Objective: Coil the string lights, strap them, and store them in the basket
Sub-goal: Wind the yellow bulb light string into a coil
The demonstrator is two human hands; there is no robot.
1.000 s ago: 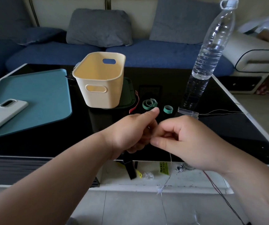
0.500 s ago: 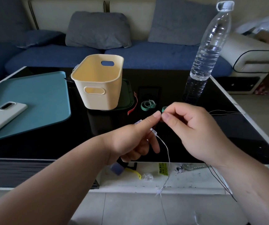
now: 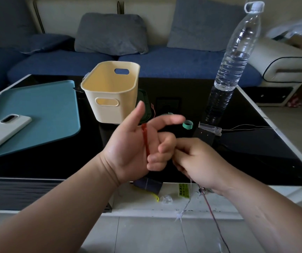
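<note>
Now the left hand point(image 3: 132, 148) turns palm-up over the black glass table point(image 3: 256, 152), thumb and forefinger spread wide. Half a second ago those two fingertips were pinched against the right hand's, higher up near the teal strap rings point(image 3: 188, 124). A red strand point(image 3: 145, 139), which I take to be the lead of the string lights point(image 3: 180, 215), runs from the web of the thumb down across the palm and under the three curled fingers, which seem to trap it. The right hand point(image 3: 197, 157) has dropped low beside those curled fingers and is closed in a pinch on the thin wire.

Together this looks like one turn being laid round the left hand as a former, so coiling is under way but young. Most of the wire hangs below the right hand, over the table edge and toward the floor. Another stretch lies on the glass past a clear plastic end piece point(image 3: 210, 127), near the water bottle point(image 3: 234, 57).

No strap has been picked up, and the cream basket point(image 3: 106, 114) stands beyond the hands with nothing visible inside. Slack tangling at the table edge looks the likeliest snag.
</note>
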